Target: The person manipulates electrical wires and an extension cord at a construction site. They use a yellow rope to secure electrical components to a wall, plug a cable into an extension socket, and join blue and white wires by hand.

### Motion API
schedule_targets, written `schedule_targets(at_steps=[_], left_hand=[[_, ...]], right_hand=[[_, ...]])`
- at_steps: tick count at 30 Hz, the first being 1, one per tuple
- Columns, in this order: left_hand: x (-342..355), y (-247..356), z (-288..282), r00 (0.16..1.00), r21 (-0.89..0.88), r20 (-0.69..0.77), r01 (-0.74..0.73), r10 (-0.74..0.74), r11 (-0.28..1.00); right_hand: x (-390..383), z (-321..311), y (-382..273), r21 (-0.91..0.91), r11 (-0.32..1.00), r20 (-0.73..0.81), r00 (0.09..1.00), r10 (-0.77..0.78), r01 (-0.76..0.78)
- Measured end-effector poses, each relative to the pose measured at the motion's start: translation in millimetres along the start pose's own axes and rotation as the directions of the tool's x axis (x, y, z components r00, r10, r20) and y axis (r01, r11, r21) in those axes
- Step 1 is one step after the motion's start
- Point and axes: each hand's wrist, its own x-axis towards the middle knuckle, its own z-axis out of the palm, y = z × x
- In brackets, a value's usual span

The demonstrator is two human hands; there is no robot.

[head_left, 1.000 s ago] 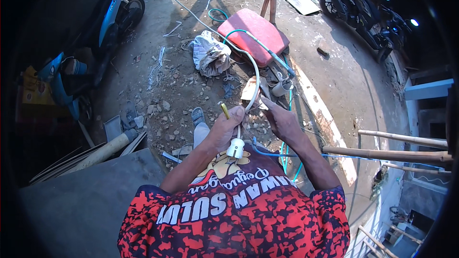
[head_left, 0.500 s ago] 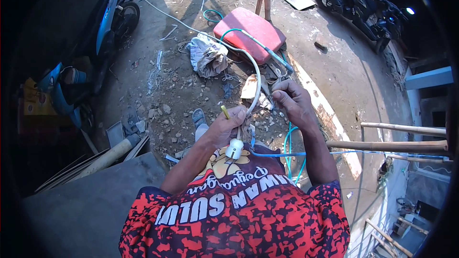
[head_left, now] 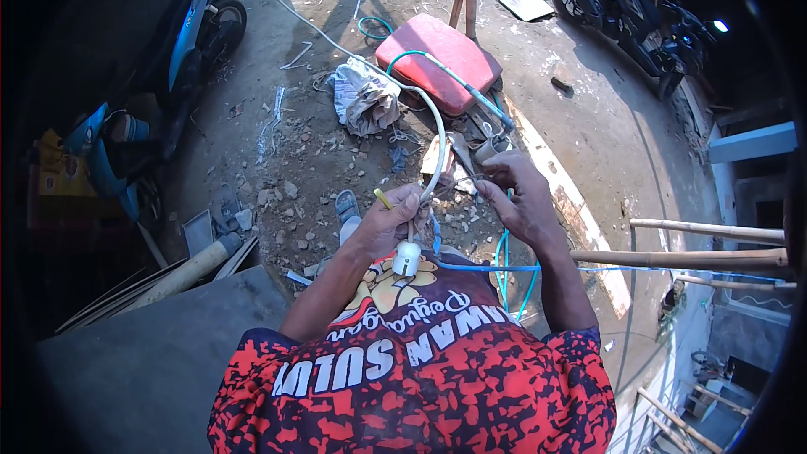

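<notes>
The person's left hand (head_left: 388,223) is closed, thumb and curled fingers pinching the pale cable (head_left: 439,130) in front of the chest, and the grip hides the stretch of cable inside it. A white plug-like fitting (head_left: 408,259) hangs just below that hand, before the patterned shirt (head_left: 403,387); its far side cannot be seen. A short yellow rod (head_left: 383,198) pokes out past the left thumb (its other end is lost in the fist, so its kind is unclear).

The right hand (head_left: 519,197) is apart from the left, up and to the right, fingers bent and thumb toward the forefinger. Whether they grasp anything cannot be told, as something thin and dark by the fingertips blends into the clutter behind.

From the left hand the pale cable arches up past a crumpled sack (head_left: 366,97) and a red container (head_left: 439,59), then leaves at the top edge. A blue line (head_left: 496,268) crosses behind the right forearm, which covers part of it. Deep shadow swallows much of the left motorbike (head_left: 187,34), and the rounded rim darkens the corners.
</notes>
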Motion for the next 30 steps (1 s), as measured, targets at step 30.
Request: schedule_targets(at_steps=[30], left_hand=[[-10.3, 2.6, -17.9, 0.968, 0.305, 0.235, 0.016, -0.091, 0.952]], right_hand=[[21.4, 31.0, 48.6, 0.241, 0.968, 0.093, 0.991, -0.098, 0.073]])
